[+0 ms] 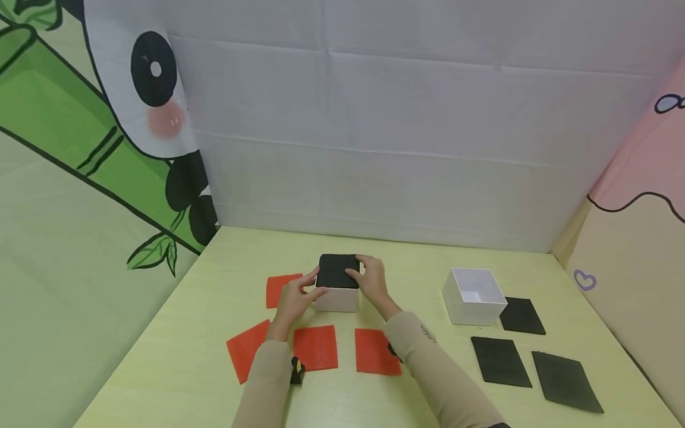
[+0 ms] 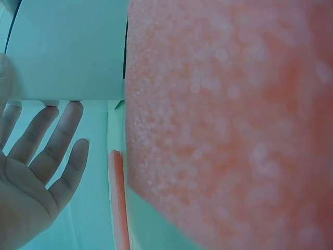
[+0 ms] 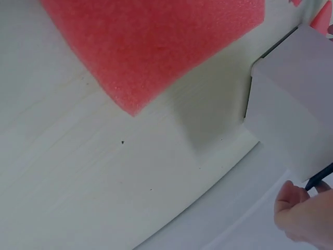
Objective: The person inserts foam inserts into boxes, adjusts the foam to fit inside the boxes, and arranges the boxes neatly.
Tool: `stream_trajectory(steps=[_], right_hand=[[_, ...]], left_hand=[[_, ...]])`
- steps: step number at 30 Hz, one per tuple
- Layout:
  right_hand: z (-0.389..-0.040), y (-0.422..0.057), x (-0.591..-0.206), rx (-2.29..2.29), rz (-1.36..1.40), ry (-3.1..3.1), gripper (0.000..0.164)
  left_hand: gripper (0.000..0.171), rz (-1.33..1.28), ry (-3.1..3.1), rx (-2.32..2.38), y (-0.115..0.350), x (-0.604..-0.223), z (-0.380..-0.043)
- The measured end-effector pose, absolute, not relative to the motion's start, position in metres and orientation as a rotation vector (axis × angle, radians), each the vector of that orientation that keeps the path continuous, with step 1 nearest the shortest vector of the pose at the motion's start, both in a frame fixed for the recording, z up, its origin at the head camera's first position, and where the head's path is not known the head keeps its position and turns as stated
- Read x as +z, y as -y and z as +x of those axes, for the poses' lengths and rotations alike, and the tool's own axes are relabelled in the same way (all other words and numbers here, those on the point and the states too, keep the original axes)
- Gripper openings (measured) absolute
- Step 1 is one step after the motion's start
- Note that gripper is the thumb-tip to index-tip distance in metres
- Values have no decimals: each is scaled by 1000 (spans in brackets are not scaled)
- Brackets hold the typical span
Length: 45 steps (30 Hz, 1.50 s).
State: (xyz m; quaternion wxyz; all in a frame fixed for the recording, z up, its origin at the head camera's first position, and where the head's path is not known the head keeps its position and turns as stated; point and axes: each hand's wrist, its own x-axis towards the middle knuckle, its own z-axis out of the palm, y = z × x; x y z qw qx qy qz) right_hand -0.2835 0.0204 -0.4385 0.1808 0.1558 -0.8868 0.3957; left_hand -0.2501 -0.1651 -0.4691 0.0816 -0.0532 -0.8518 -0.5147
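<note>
A white box [image 1: 336, 300] stands near the middle of the table with a black foam square [image 1: 338, 271] lying over its top. At the box's left front corner my left hand [image 1: 293, 298] holds it, thumb on the front and fingers at the side. In the left wrist view those fingertips [image 2: 73, 110] meet the edge of the box. My right hand [image 1: 373, 283] pinches the black square at its right edge. The right wrist view shows this dark edge [image 3: 318, 178] between thumb and finger. How far the square lies inside the rim is hard to tell.
Several red foam squares [image 1: 316, 348] lie in front and left of the box, partly under the forearms. To the right stands a second, open white box [image 1: 473, 306], with black squares [image 1: 501, 361] near it. A white cloth wall [image 1: 374, 178] closes the back.
</note>
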Motion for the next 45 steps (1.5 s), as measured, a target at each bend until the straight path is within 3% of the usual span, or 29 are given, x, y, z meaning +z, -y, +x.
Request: stream_trajectory(steps=[19, 31, 45], right_hand=[[-279, -21, -437, 823, 442, 2844, 41], [-272, -25, -446, 381, 933, 2761, 57], [-270, -18, -443, 253, 912, 2882, 59]], left_hand=[[58, -173, 2550, -1504, 163, -469, -249], [58, -203, 2527, -1540, 164, -469, -249], [58, -197, 2519, -1540, 166, -470, -249]])
